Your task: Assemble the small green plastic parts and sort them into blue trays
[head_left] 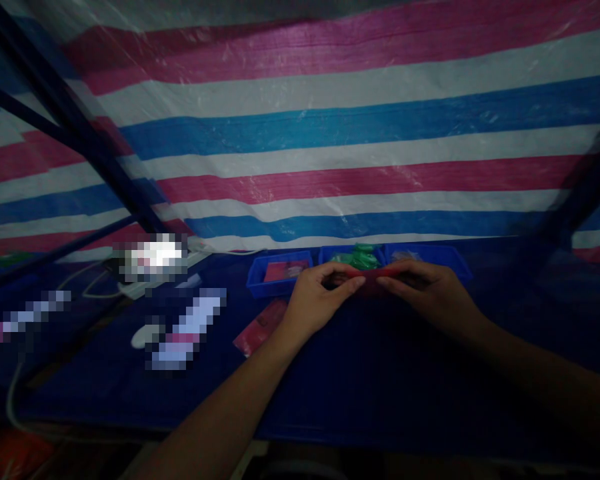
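Both hands meet in front of the blue bins, pinching a small red packet [373,283] between them. My left hand [323,290] has its thumb and fingers closed on the packet's left end. On the opposite end, my right hand [423,287] grips it the same way. Dim light and the fingers hide most of the packet, so its contents cannot be made out. Beside my left forearm, a flat red plastic packet [263,327] lies on the dark blue tabletop [370,387].
Three blue bins stand in a row: the left bin [255,283] holds red packets, the middle bin [325,253] green ones, the right bin [455,263] clear pieces. At left are a white disc [147,335], a power strip [145,285] and cables. Striped sheeting [330,133] hangs behind.
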A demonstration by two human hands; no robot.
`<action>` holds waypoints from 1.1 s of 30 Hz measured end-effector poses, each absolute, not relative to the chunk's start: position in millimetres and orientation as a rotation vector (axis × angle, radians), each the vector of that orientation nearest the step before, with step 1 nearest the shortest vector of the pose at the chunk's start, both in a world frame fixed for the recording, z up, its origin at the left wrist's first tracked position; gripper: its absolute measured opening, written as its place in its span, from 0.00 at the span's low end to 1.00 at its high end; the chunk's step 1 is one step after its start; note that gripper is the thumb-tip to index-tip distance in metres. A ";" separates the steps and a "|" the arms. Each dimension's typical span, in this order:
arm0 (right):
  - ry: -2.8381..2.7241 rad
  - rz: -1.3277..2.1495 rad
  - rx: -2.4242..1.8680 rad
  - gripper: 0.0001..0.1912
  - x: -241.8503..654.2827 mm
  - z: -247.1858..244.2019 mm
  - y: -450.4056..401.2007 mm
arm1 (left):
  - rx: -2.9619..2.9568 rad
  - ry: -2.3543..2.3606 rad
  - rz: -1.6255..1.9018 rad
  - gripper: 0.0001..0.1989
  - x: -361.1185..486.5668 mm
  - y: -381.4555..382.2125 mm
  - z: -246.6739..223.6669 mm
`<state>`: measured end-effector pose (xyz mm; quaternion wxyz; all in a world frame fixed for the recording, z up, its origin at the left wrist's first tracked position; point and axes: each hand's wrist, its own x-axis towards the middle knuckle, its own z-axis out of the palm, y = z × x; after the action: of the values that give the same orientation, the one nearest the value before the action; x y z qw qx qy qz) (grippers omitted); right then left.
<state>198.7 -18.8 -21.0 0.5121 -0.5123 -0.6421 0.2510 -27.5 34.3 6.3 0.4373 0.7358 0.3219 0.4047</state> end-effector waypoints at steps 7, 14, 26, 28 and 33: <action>-1.641 0.660 -1.311 0.12 200.1 -23.2 -15.8 | 1.821 0.797 0.936 0.13 -28.2 39.5 -4.4; -1.483 0.563 -1.356 0.15 202.2 -24.3 -13.8 | 1.929 0.812 1.030 0.14 -26.0 34.7 -5.5; -1.503 0.977 -1.023 0.14 188.2 -5.0 -29.6 | 2.014 0.843 0.921 0.17 -24.1 25.1 -0.4; -1.477 0.888 -1.066 0.14 191.6 -5.3 -28.1 | 1.909 0.838 0.957 0.16 -24.2 27.8 -2.1; -1.323 0.719 -1.128 0.18 195.9 -10.0 -21.5 | 1.771 0.745 1.023 0.17 -24.0 32.4 -5.5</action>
<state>195.9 -21.5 -10.0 0.5891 -0.4846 -0.5680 0.3089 -24.0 32.4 -5.5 0.4640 0.7208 0.3032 0.4162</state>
